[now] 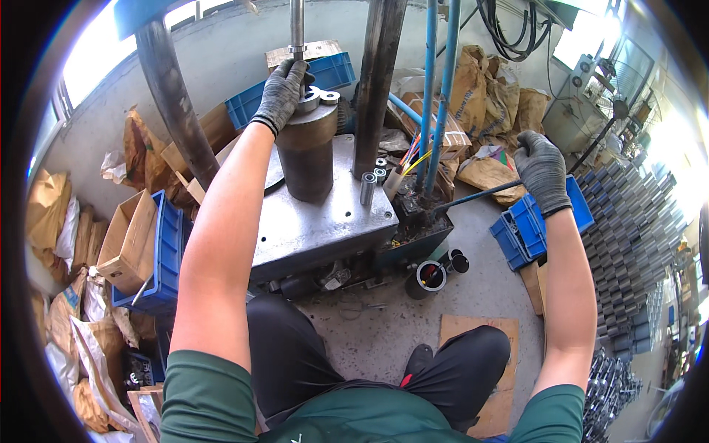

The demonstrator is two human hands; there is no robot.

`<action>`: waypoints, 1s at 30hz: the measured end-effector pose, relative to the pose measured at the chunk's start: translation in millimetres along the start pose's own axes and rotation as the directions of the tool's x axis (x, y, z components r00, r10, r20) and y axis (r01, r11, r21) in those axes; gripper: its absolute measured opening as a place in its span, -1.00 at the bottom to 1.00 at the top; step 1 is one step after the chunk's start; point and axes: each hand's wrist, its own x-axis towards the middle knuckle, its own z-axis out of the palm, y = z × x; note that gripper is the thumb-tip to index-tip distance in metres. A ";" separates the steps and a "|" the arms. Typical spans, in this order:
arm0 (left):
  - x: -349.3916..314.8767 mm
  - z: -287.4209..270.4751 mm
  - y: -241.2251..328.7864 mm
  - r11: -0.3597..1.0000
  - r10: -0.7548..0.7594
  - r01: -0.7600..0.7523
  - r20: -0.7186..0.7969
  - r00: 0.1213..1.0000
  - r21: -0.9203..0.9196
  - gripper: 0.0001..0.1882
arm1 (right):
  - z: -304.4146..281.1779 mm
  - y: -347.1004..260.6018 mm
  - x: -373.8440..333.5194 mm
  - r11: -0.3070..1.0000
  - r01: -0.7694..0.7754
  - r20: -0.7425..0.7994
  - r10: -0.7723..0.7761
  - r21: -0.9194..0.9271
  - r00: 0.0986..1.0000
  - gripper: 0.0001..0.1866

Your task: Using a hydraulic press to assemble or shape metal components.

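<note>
My left hand (283,96), in a dark grey glove, is at the lower end of the vertical steel press ram (297,29). Its fingers are curled together there, around a part they mostly hide. Below them a metal ring (306,101) rests on top of the thick steel cylinder (306,159), beside a smaller ring (329,97). Off to the right, my gloved right hand (543,171) is closed round the end of a long dark lever (480,194), which runs to a block at the blue pipes.
Several short metal sleeves (368,188) stand on the steel press table (317,235). Dark posts (378,88) and blue pipes (442,96) rise behind. An open black container (426,279) sits on the floor. Blue crates (521,229) and stacked grey tubes (628,244) fill the right side.
</note>
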 end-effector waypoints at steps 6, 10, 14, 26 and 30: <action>-5.9 -4.3 4.5 1.000 -0.008 0.008 -0.016 1.000 -0.014 -0.71 | -47.6 -17.6 -64.7 0.972 0.184 0.323 -0.222 0.143 0.920 -0.52; -8.9 -10.2 10.1 1.000 -0.008 0.009 -0.018 1.000 0.012 -0.69 | -65.0 -21.5 -157.5 0.929 0.132 0.727 -0.354 0.345 0.588 -0.53; -8.6 -4.7 11.5 0.999 -0.005 0.005 -0.008 1.000 0.047 -0.67 | -74.6 -42.3 -205.9 0.956 0.006 0.826 -0.257 0.294 0.501 -0.77; -9.1 -6.6 7.3 0.997 -0.054 0.053 -0.019 0.998 -0.058 -0.71 | -74.6 -36.4 -178.5 0.921 -0.187 0.748 -0.146 0.342 0.648 -0.82; -9.5 -9.3 8.3 1.000 -0.008 0.008 0.001 1.000 0.010 -0.74 | -76.4 -33.6 -189.3 0.928 -0.117 0.732 -0.197 0.353 0.652 -0.82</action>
